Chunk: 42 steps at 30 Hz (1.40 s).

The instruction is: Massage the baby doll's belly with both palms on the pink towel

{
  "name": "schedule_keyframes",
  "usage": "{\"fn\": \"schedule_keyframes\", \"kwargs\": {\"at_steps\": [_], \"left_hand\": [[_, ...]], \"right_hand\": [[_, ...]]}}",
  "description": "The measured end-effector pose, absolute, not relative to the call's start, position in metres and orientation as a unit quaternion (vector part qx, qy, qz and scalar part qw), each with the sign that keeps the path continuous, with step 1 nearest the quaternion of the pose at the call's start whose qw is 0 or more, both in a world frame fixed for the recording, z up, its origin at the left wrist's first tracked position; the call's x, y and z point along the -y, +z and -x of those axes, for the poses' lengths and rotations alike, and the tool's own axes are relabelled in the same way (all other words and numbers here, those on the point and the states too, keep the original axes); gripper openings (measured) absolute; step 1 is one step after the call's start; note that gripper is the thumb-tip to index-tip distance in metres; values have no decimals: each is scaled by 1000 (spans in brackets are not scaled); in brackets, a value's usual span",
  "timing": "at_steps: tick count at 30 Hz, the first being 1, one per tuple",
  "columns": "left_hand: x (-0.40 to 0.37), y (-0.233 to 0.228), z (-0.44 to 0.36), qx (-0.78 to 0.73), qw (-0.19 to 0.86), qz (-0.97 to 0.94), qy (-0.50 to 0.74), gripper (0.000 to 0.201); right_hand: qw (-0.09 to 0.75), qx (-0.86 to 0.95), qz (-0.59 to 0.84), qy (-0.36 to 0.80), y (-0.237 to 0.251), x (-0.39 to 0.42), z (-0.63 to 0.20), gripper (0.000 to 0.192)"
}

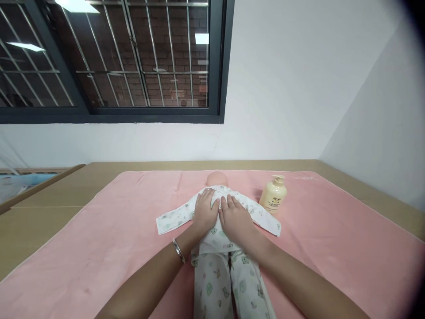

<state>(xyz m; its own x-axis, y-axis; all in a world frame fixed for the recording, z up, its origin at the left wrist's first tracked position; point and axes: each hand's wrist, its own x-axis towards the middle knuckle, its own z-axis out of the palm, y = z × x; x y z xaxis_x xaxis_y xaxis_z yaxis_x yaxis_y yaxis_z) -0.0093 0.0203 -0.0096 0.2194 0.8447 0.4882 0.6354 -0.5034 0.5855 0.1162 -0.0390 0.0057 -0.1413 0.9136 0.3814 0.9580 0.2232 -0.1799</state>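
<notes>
A baby doll in a white printed top and matching printed trousers lies stretched out, its sleeves spread to both sides. Its bald head points toward the wall, and no facial features show. My left hand rests flat on the upper left of the top, fingers stretched out. Beside it, my right hand lies flat on the upper right, thumbs of both hands close together. A silver bangle circles my left wrist. Neither hand grasps anything.
A pale yellow pump bottle stands right of the doll, near its sleeve. Under both spreads a pink mat on a wooden surface. A white wall and barred window rise behind.
</notes>
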Motion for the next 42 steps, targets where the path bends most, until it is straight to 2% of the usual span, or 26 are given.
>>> {"fn": "schedule_keyframes", "kwargs": {"at_steps": [8, 11, 19, 30, 36, 42], "left_hand": [[8, -10, 0, -511, 23, -794, 329, 47], [9, -9, 1, -509, 25, -797, 323, 45], [-31, -9, 20, -472, 120, -784, 385, 44], [3, 2, 6, -493, -18, -826, 272, 38], [-14, -5, 10, -499, 63, -796, 338, 51], [-17, -11, 11, -496, 85, -787, 357, 52]], "right_hand": [[278, 758, 585, 76, 6, -2, -148, 57], [277, 755, 591, 64, 5, -1, -146, 56], [215, 740, 637, -10, 13, 36, -117, 48], [271, 756, 592, 62, 2, 0, -142, 57], [285, 752, 593, 42, -9, -2, -143, 56], [296, 748, 593, 39, -7, 1, -142, 55]]}}
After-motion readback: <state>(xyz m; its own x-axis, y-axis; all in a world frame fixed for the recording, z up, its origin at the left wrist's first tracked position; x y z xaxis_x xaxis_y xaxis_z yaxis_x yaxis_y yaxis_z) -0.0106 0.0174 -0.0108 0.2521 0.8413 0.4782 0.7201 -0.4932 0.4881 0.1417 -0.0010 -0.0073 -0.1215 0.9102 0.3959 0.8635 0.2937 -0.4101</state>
